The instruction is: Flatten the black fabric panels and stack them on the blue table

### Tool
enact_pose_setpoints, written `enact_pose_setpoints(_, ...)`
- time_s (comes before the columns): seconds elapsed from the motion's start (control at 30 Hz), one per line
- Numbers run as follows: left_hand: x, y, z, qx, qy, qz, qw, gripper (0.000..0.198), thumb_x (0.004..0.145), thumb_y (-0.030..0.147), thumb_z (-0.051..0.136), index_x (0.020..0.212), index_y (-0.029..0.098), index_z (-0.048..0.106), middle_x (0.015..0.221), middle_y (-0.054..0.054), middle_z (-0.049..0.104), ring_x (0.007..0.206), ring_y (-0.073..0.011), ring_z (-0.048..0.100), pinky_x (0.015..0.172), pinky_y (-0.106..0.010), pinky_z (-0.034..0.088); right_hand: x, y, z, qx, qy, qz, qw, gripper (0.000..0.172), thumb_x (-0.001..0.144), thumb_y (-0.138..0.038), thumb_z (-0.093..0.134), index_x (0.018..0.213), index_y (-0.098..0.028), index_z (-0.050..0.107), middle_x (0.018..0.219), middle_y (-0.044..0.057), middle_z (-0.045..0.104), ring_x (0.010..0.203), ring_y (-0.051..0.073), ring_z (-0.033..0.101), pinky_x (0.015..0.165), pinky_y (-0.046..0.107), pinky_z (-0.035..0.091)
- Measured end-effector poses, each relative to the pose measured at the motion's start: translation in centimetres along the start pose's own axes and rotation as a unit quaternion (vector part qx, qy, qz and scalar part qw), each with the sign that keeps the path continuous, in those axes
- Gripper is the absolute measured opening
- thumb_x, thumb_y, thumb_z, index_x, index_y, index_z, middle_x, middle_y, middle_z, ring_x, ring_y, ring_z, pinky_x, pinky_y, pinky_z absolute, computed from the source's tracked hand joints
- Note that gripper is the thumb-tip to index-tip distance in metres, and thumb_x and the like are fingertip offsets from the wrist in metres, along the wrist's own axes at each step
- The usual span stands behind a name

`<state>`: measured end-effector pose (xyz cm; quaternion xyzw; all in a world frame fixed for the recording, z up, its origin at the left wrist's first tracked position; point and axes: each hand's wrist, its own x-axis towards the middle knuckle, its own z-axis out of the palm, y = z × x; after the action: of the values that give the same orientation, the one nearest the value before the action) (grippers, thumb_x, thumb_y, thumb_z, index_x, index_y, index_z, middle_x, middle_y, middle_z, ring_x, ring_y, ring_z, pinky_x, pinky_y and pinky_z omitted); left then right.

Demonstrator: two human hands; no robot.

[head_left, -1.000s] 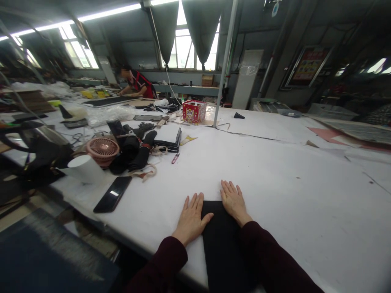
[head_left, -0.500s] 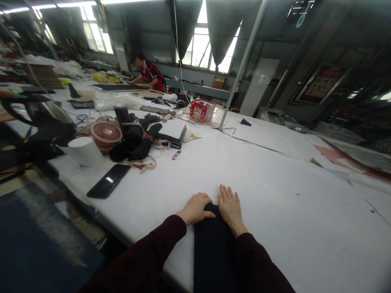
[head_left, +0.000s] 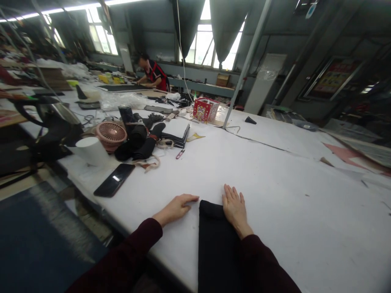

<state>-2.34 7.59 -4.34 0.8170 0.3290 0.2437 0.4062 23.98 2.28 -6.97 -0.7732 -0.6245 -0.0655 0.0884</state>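
A long strip of black fabric (head_left: 215, 248) lies on the white table (head_left: 275, 195), its far end folded over into a narrow flap. My right hand (head_left: 235, 209) rests flat on the right edge of that folded end, fingers stretched forward. Just left of the strip is my left hand (head_left: 175, 208), off the fabric, with the index finger extended toward the fold's corner and the thumb apart from it. Nothing shows in either hand. My right sleeve covers part of the strip's near right side.
Left of my hands lie a phone (head_left: 114, 180), a roll of white paper (head_left: 91, 151), a pink fan (head_left: 111, 135), black fabric rolls (head_left: 148, 142) and thread snips (head_left: 180, 154). A red box (head_left: 205, 110) stands by a metal pole (head_left: 244, 71). Another person (head_left: 154, 75) works farther back.
My left hand has let go of the fabric's folded end and moved left, its fingers opening. My right hand stays on the strip. The view has shifted slightly.
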Motion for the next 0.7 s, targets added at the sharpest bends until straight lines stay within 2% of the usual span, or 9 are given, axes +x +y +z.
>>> enact_pose_setpoints(0.1, 0.1, 1.4, -1.1, 0.038, 0.054, -0.026, 0.997, 0.053, 0.079, 0.008, 0.043, 0.128, 0.023, 0.055, 0.132, -0.002, 0.057, 0.123, -0.0178, 0.051, 0.109, -0.037, 0.038, -0.1, -0.1, -0.2, -0.007, -0.003, 0.001, 1.000, 0.051, 0.097, -0.032, 0.024, 0.146, -0.019, 0.029, 0.149, 0.000, 0.033, 0.140, 0.021, 0.023, 0.114, 0.043, 0.009)
enact_pose_setpoints(0.2, 1.1, 4.6, 0.1, 0.143, 0.109, 0.049, 0.982, 0.044, 0.089, 0.020, 0.043, 0.133, 0.024, 0.050, 0.140, -0.002, 0.049, 0.134, -0.0198, 0.038, 0.114, -0.041, 0.029, -0.2, -0.2, -0.4, -0.018, -0.003, -0.004, 1.000, 0.051, 0.097, -0.030, 0.023, 0.147, -0.018, 0.028, 0.150, 0.000, 0.033, 0.140, 0.021, 0.023, 0.114, 0.043, 0.009)
enact_pose_setpoints(0.23, 1.3, 5.6, 1.0, 0.182, 0.091, 0.094, 0.975, 0.043, 0.091, 0.025, 0.044, 0.134, 0.024, 0.048, 0.143, -0.002, 0.046, 0.137, -0.0204, 0.033, 0.116, -0.042, 0.025, -0.2, -0.2, -0.5, -0.023, -0.004, -0.011, 1.000, 0.051, 0.097, -0.029, 0.023, 0.147, -0.018, 0.028, 0.150, 0.001, 0.032, 0.140, 0.021, 0.022, 0.114, 0.044, 0.009)
enact_pose_setpoints(0.3, 1.5, 6.6, 2.7, 0.239, 0.014, 0.176, 0.955, 0.047, 0.093, 0.038, 0.046, 0.138, 0.024, 0.043, 0.145, -0.002, 0.043, 0.139, -0.0213, 0.029, 0.117, -0.042, 0.020, -0.2, -0.1, -0.5, -0.029, -0.005, -0.022, 0.999, 0.051, 0.097, -0.028, 0.022, 0.147, -0.017, 0.028, 0.151, 0.001, 0.031, 0.140, 0.022, 0.022, 0.114, 0.044, 0.009)
enact_pose_setpoints(0.37, 0.9, 6.1, 3.9, 0.267, -0.050, 0.205, 0.940, 0.056, 0.092, 0.049, 0.044, 0.141, 0.023, 0.038, 0.146, -0.003, 0.041, 0.139, -0.0213, 0.030, 0.117, -0.039, 0.019, -0.2, -0.1, -0.5, -0.029, -0.006, -0.021, 0.999, 0.052, 0.097, -0.028, 0.022, 0.147, -0.016, 0.029, 0.150, 0.002, 0.031, 0.140, 0.022, 0.022, 0.114, 0.044, 0.009)
enact_pose_setpoints(0.43, -0.3, 4.8, 4.2, 0.283, -0.080, 0.197, 0.935, 0.060, 0.092, 0.054, 0.040, 0.144, 0.023, 0.033, 0.149, -0.003, 0.036, 0.140, -0.0209, 0.027, 0.116, -0.037, 0.020, -0.2, -0.1, -0.4, -0.024, -0.006, -0.012, 1.000, 0.052, 0.097, -0.030, 0.022, 0.147, -0.017, 0.028, 0.150, 0.002, 0.033, 0.140, 0.022, 0.023, 0.114, 0.044, 0.009)
enact_pose_setpoints(0.57, -2.6, 2.7, 2.6, 0.307, -0.096, 0.190, 0.927, 0.065, 0.092, 0.057, 0.038, 0.147, 0.023, 0.026, 0.152, -0.003, 0.029, 0.142, -0.0224, 0.020, 0.116, -0.037, 0.019, 0.0, -0.1, -0.2, -0.015, -0.003, -0.007, 1.000, 0.052, 0.097, -0.031, 0.023, 0.147, -0.018, 0.029, 0.149, 0.002, 0.034, 0.139, 0.021, 0.024, 0.114, 0.043, 0.009)
enact_pose_setpoints(0.63, -3.5, 2.8, 1.5, 0.313, -0.106, 0.199, 0.923, 0.068, 0.090, 0.059, 0.040, 0.146, 0.021, 0.028, 0.151, -0.005, 0.031, 0.140, -0.0232, 0.025, 0.115, -0.037, 0.020, 0.0, -0.1, -0.1, -0.012, -0.004, -0.006, 1.000, 0.052, 0.097, -0.031, 0.024, 0.146, -0.018, 0.029, 0.149, 0.002, 0.035, 0.139, 0.022, 0.024, 0.114, 0.044, 0.009)
enact_pose_setpoints(0.7, -4.2, 3.6, 0.3, 0.315, -0.110, 0.208, 0.920, 0.064, 0.088, 0.060, 0.044, 0.138, 0.020, 0.042, 0.144, -0.007, 0.043, 0.134, -0.0237, 0.037, 0.115, -0.039, 0.021, -0.1, -0.1, -0.1, -0.008, -0.003, -0.005, 1.000, 0.052, 0.097, -0.031, 0.024, 0.146, -0.018, 0.030, 0.149, 0.002, 0.035, 0.139, 0.022, 0.025, 0.114, 0.044, 0.010)
